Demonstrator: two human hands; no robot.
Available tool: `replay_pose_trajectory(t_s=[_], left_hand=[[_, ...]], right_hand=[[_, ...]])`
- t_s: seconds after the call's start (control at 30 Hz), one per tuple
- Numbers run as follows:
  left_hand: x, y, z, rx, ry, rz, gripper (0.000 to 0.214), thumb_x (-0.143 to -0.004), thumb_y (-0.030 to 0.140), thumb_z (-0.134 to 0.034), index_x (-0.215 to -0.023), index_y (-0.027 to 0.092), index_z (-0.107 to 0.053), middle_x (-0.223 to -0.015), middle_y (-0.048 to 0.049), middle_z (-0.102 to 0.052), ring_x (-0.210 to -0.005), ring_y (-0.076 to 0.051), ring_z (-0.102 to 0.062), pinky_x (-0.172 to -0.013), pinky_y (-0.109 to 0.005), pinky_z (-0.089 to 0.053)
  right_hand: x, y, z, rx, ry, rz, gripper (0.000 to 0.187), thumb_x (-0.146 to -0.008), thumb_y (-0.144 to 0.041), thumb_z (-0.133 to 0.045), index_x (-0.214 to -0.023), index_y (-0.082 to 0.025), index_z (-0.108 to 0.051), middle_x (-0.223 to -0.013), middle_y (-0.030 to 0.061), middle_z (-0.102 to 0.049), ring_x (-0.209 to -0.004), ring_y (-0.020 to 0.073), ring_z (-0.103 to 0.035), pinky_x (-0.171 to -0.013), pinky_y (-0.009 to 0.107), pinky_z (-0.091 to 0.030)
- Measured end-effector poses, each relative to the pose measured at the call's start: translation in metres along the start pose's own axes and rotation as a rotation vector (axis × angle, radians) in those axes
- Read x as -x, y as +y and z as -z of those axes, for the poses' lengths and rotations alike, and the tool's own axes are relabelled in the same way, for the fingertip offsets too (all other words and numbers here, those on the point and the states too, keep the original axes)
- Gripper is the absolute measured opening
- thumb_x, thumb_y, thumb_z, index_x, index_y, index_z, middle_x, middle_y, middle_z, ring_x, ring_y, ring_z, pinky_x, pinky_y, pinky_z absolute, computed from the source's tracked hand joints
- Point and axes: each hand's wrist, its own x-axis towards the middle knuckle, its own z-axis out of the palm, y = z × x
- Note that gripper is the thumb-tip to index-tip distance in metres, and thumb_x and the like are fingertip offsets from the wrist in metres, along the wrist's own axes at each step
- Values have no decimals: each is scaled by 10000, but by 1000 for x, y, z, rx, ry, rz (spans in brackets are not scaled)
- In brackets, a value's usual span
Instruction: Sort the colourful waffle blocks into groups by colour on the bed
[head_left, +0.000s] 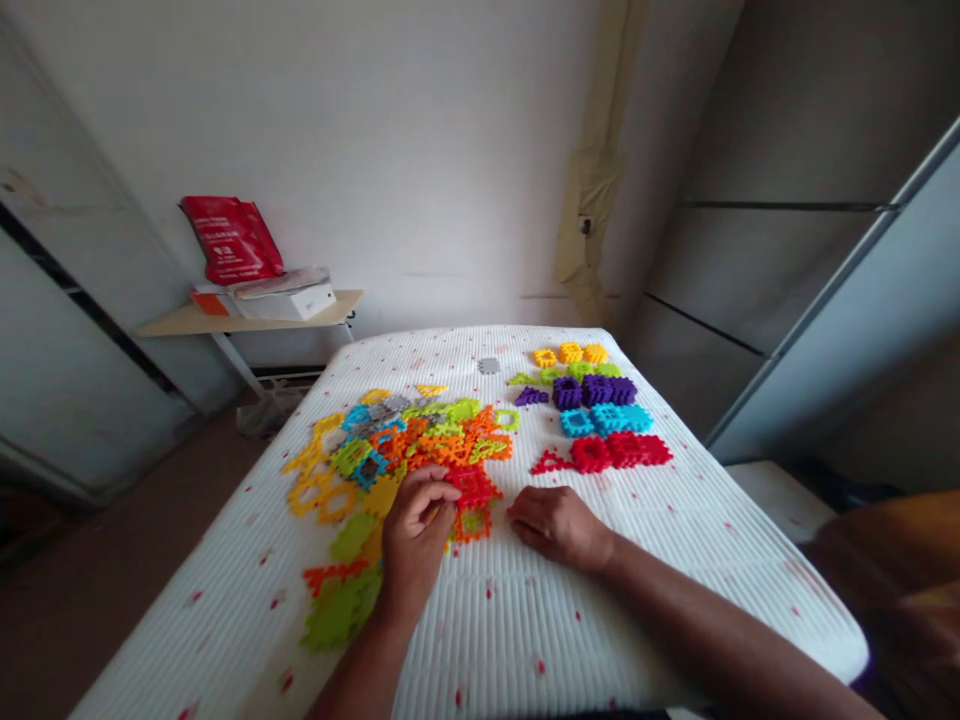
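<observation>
My left hand (421, 520) is over the near side of a mixed pile of plastic interlocking tiles, its fingers curled toward the thumb. Its fingertips meet at the left edge of red tiles (474, 484); whether they grip one cannot be made out. Just below those lies an orange tile (472, 522) with a green centre. My right hand (559, 525) rests closed on the white cover, to the right of the red tiles. Its fingers are folded under, and anything inside them is hidden. Green tiles (341, 608) lie beside my left forearm.
Colour-sorted rows stand at right: red tiles (626, 452), blue tiles (611, 419), purple tiles (596, 391), green tiles (581, 370) and yellow tiles (571, 352). A grey tile (489, 366) lies alone at the back. Beyond, a side table (180, 320) carries a red bag (231, 240).
</observation>
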Motion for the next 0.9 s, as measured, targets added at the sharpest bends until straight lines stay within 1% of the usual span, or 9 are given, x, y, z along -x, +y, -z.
replay_pose_trajectory(t_s=[0.1,0.17,0.27,0.37,0.43,0.6,0.73,0.83,0.9], left_hand=[[6,2,-6,-79,-45,-117,126,-748,155,-550,-682,212,-642,-914,-39,-609,-911,-167,-585,-818,-284,-471],[10,2,-7,-138,-65,-177,139,-765,148,-544,-690,216,-640,-916,-40,-611,-920,-165,-588,-824,-283,-471],[14,2,-8,-200,-116,-250,151,-781,144,-536,-700,219,-640,-925,-45,-616,-923,-162,-597,-811,-275,-485],[16,3,-11,-232,-164,-303,153,-783,151,-539,-705,225,-648,-926,-49,-629,-912,-166,-612,-804,-280,-500],[18,3,-12,-239,-164,-322,145,-779,159,-548,-704,229,-650,-924,-49,-636,-901,-168,-620,-801,-283,-508],[21,3,-15,-228,-146,-391,132,-771,157,-568,-708,234,-654,-933,-43,-641,-880,-158,-637,-770,-255,-524],[22,4,-16,-226,-152,-441,147,-773,138,-562,-736,241,-661,-938,-41,-643,-871,-152,-647,-764,-240,-528],[20,3,-13,-221,-160,-456,198,-774,116,-554,-854,246,-679,-1014,-49,-643,-886,-150,-650,-797,-243,-524],[18,2,-10,-217,-125,-447,223,-770,113,-555,-898,246,-680,-1027,-51,-648,-890,-152,-650,-815,-249,-519]], right_hand=[[2,5,10,-149,264,-126,150,-865,-304,-519,-852,-162,-566,-810,62,-613,-675,130,-565,-574,239,-448],[2,5,14,-241,334,-164,270,-809,-390,-598,-951,-161,-574,-933,97,-626,-750,154,-591,-570,246,-470],[-2,1,14,-265,259,-125,524,-734,-488,-663,-1133,-168,-549,-1116,141,-604,-984,229,-581,-714,325,-510],[-5,-3,8,-213,165,-79,614,-711,-504,-679,-1204,-170,-529,-1170,145,-595,-1075,254,-547,-873,392,-468],[-5,-4,5,-185,129,-62,592,-725,-470,-675,-1216,-175,-524,-1177,136,-596,-1078,246,-546,-900,387,-454],[-5,-7,9,-168,121,-36,556,-756,-408,-656,-1236,-168,-506,-1225,143,-567,-1101,234,-534,-906,367,-453],[-8,-13,13,-146,84,-27,512,-762,-359,-657,-1222,-189,-509,-1185,118,-598,-1036,224,-565,-872,362,-469],[-5,-7,28,-97,102,-1,452,-784,-303,-634,-1205,-181,-524,-1179,121,-603,-1045,222,-565,-872,354,-471],[4,5,49,-55,136,-23,422,-793,-288,-627,-1191,-177,-538,-1160,117,-613,-1053,217,-566,-879,350,-470]])
